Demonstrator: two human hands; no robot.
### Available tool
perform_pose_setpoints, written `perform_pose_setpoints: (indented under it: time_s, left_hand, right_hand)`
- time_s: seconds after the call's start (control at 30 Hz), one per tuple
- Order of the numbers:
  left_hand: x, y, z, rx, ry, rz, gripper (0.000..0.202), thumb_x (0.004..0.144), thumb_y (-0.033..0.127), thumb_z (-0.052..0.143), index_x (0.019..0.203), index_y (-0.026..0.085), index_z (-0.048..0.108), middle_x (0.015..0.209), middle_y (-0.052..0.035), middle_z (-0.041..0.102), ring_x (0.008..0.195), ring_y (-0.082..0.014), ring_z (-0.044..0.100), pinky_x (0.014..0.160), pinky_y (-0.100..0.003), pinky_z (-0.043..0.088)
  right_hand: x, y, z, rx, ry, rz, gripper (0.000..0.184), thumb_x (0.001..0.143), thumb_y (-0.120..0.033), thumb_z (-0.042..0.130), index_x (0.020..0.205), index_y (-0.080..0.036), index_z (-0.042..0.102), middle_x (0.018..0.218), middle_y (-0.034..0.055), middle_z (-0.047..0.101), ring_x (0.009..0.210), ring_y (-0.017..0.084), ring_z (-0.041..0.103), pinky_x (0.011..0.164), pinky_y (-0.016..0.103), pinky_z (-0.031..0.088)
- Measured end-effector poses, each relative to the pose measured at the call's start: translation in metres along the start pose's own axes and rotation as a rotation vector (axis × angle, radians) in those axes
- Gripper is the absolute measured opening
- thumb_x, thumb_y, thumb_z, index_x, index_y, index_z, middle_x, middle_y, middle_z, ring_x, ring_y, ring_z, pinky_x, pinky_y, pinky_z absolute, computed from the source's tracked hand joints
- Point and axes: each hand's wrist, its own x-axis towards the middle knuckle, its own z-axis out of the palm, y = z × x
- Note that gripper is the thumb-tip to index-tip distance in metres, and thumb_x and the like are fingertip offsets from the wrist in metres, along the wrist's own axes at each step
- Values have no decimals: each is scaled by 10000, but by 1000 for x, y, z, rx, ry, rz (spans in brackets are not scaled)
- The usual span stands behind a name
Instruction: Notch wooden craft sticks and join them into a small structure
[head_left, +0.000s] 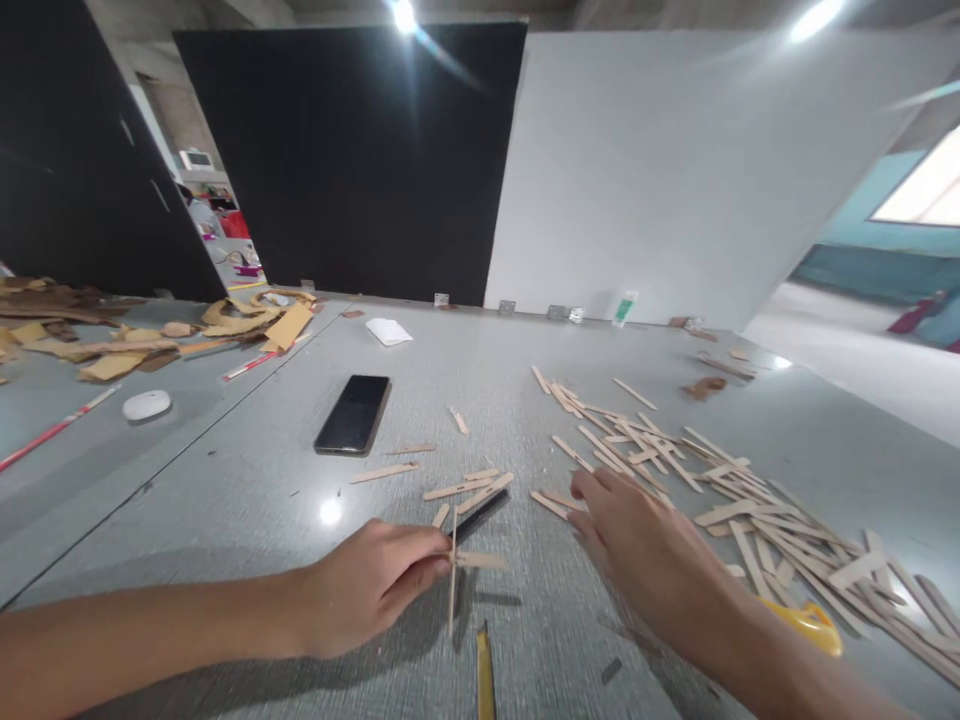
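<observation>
My left hand [375,580] is closed on a pair of crossed wooden craft sticks [480,561], one upright and one lying level, pinched between thumb and fingers at the crossing. Just beyond its fingertips, several loose sticks [459,490] and a dark flat strip [484,512] lie on the table. My right hand [637,540], slightly blurred, hovers low over the table with fingertips apart. Two craft sticks [550,505] run up to its fingertips; contact is unclear. A utility knife with a yellowish handle [486,675] lies between my hands at the near edge.
A wide pile of craft sticks [795,540] spreads over the right side, with a yellow tape dispenser or similar object [810,626] beside it. A phone [353,415] and a white mouse [147,405] lie to the left. Cardboard scraps [120,345] cover the far left.
</observation>
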Motion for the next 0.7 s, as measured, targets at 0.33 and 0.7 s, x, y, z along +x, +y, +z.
perform_pose_setpoints:
  time_s: [0.33, 0.7]
  left_hand:
    - [2, 0, -1, 17, -38, 31, 321, 1147, 345, 354, 926, 226, 554, 746, 43, 515, 616, -129, 418, 631, -265, 379]
    - [7, 2, 0, -98, -37, 62, 305, 1123, 297, 433, 1090, 171, 709, 839, -36, 707, 675, -147, 582, 665, -276, 413]
  right_hand:
    - [0, 24, 7, 85, -110, -94, 231, 1008, -191, 453, 791, -268, 473, 831, 60, 636, 725, 235, 588, 647, 367, 487]
    - [-15, -49, 31, 526, 90, -230, 173, 1090, -130, 473, 1052, -259, 583, 914, -13, 646, 773, 140, 648, 721, 238, 523]
